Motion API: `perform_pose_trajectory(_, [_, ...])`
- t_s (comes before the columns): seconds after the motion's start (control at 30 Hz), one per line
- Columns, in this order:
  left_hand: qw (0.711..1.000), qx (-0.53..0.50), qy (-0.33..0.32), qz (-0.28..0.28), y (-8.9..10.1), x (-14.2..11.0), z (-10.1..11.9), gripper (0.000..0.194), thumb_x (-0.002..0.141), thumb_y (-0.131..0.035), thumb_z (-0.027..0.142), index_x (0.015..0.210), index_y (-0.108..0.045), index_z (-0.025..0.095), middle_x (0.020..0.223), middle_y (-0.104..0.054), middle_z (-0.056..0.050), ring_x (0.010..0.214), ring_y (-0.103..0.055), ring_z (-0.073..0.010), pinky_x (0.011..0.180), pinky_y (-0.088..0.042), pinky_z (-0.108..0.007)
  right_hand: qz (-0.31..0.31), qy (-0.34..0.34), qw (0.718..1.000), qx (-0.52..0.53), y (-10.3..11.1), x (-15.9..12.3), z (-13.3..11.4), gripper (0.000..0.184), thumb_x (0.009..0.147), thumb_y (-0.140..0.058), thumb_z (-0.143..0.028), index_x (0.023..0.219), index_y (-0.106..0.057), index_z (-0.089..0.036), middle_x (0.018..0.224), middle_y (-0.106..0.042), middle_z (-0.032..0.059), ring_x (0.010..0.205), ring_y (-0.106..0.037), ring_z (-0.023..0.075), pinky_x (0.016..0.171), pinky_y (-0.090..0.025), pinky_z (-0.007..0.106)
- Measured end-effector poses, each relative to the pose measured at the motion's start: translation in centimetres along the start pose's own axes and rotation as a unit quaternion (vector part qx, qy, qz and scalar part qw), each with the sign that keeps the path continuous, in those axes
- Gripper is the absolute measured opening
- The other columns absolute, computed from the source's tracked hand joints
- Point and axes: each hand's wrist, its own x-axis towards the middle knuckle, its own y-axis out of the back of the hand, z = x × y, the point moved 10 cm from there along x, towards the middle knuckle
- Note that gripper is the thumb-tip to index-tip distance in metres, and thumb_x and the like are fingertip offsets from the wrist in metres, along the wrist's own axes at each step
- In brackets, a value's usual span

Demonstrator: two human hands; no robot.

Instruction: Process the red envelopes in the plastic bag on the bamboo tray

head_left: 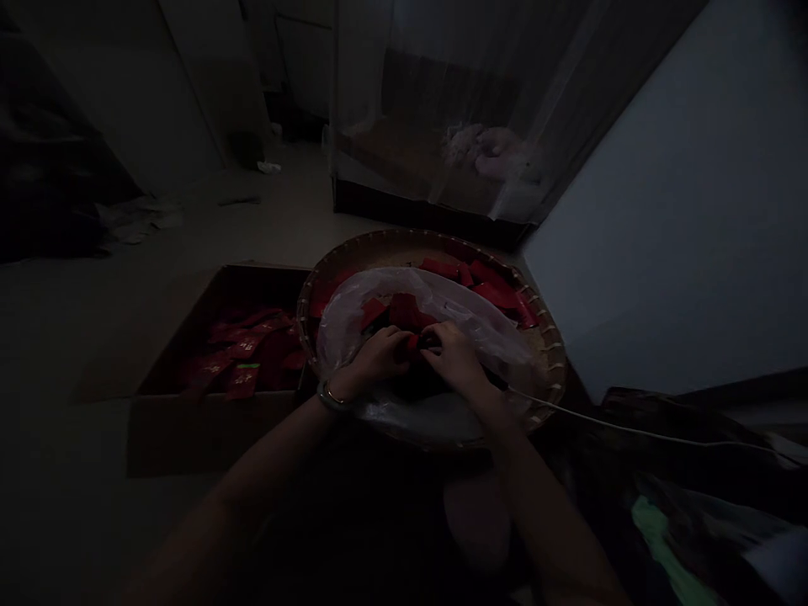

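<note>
In dim light, my left hand (377,360), with a bracelet (332,396) at its wrist, is closed with its fingertips on a small red packet (413,342). My right hand (455,360) comes from the other side, its thumb and fingers pinched at the same packet. Both hands are over a clear plastic bag (341,316), spread open inside a round woven bamboo tray (555,358). More red packets (407,310) lie in the bag, just beyond my fingers. The bag's inside below my hands is too dark to make out.
Left of the tray stands an open cardboard box (208,438) holding several red packets (246,343) with pale markings. Loose red pieces (498,295) lie along the tray's far right. A white cord (631,427) runs off right. A wall (669,210) and a netted bed (429,151) stand close by.
</note>
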Motion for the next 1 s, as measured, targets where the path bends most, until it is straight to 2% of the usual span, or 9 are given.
perform_pose_trajectory(0.2, [1.0,-0.004,-0.004,0.001,-0.4,-0.1,-0.5,0.044,0.069,-0.066,0.023,0.111,-0.055,0.016,0.1,-0.056,-0.007,0.09,-0.055,-0.0188,0.076,-0.047,-0.031,-0.009,-0.006,0.999,0.037,-0.8,-0.5,0.1,0.038,0.08,-0.05,-0.015,0.117,-0.056,-0.019,0.093,-0.069,0.0071,0.089,-0.062,0.0215,0.082,-0.048,0.037])
perform_pose_trajectory(0.3, [1.0,-0.002,-0.002,0.013,-0.3,-0.1,-0.8,0.043,0.07,-0.066,0.024,0.111,-0.055,0.016,0.102,-0.056,-0.008,0.091,-0.055,-0.0191,0.078,-0.047,-0.032,0.031,-0.006,0.998,0.049,-0.2,-0.6,0.6,0.04,0.08,-0.052,-0.02,0.121,-0.053,-0.019,0.1,-0.066,0.0089,0.095,-0.059,0.023,0.082,-0.049,0.038])
perform_pose_trajectory(0.43, [1.0,-0.007,0.003,0.021,0.1,0.0,-0.5,0.045,0.068,-0.068,0.024,0.11,-0.055,0.016,0.103,-0.058,-0.008,0.094,-0.055,-0.02,0.081,-0.046,-0.033,0.034,-0.044,0.996,0.077,-0.8,-1.1,2.0,0.045,0.073,-0.062,-0.027,0.117,-0.055,-0.018,0.106,-0.064,0.0101,0.088,-0.061,0.021,0.076,-0.05,0.035])
perform_pose_trajectory(0.57, [1.0,-0.024,0.002,0.013,0.3,0.1,0.2,0.046,0.069,-0.069,0.028,0.112,-0.056,0.017,0.103,-0.061,-0.008,0.095,-0.055,-0.0212,0.083,-0.045,-0.034,0.033,-0.073,0.991,0.104,-1.3,-1.1,3.0,0.025,0.074,-0.057,-0.021,0.098,-0.064,-0.019,0.088,-0.069,0.0046,0.077,-0.064,0.0175,0.074,-0.049,0.031])
perform_pose_trajectory(0.7, [0.996,-0.065,0.064,-0.001,0.4,0.0,-0.5,0.049,0.069,-0.069,0.038,0.113,-0.059,0.016,0.102,-0.064,-0.009,0.09,-0.057,-0.0217,0.08,-0.044,-0.033,0.058,-0.07,0.987,0.136,0.0,-0.9,3.9,0.02,0.075,-0.054,-0.023,0.09,-0.066,-0.018,0.088,-0.07,0.005,0.082,-0.064,0.019,0.078,-0.048,0.033])
perform_pose_trajectory(0.8, [0.976,-0.178,0.12,-0.044,-0.5,-0.2,-1.3,0.049,0.071,-0.067,0.037,0.114,-0.06,0.015,0.101,-0.066,-0.007,0.086,-0.059,-0.0196,0.076,-0.045,-0.029,0.047,-0.054,0.983,0.167,0.5,-0.9,4.3,0.024,0.076,-0.053,-0.024,0.095,-0.065,-0.018,0.093,-0.069,0.0054,0.086,-0.063,0.0188,0.08,-0.047,0.033])
perform_pose_trajectory(0.87, [0.951,-0.251,0.16,-0.084,-1.6,-0.5,-1.8,0.05,0.069,-0.067,0.035,0.114,-0.06,0.014,0.098,-0.067,-0.006,0.083,-0.06,-0.018,0.071,-0.046,-0.026,0.029,-0.057,0.98,0.187,0.2,-1.0,4.5,0.03,0.077,-0.053,-0.026,0.104,-0.063,-0.017,0.094,-0.068,0.0056,0.085,-0.062,0.0179,0.078,-0.047,0.032])
perform_pose_trajectory(0.93, [0.934,-0.278,0.192,-0.116,-2.5,-0.9,-2.2,0.049,0.066,-0.069,0.034,0.11,-0.062,0.013,0.09,-0.067,-0.003,0.074,-0.06,-0.0161,0.064,-0.045,-0.023,0.01,-0.06,0.979,0.195,-0.5,-1.0,4.3,0.038,0.077,-0.055,-0.031,0.112,-0.06,-0.018,0.094,-0.068,0.0055,0.083,-0.062,0.0173,0.076,-0.048,0.031])
perform_pose_trajectory(1.0, [0.93,-0.276,0.204,-0.135,-2.8,-1.2,-2.3,0.046,0.065,-0.068,0.033,0.106,-0.063,0.013,0.081,-0.065,-0.001,0.068,-0.058,-0.0143,0.058,-0.043,-0.021,0.012,-0.053,0.982,0.183,-0.9,-0.8,3.8,0.035,0.076,-0.058,-0.034,0.107,-0.064,-0.018,0.094,-0.068,0.0056,0.085,-0.062,0.0179,0.078,-0.047,0.031])
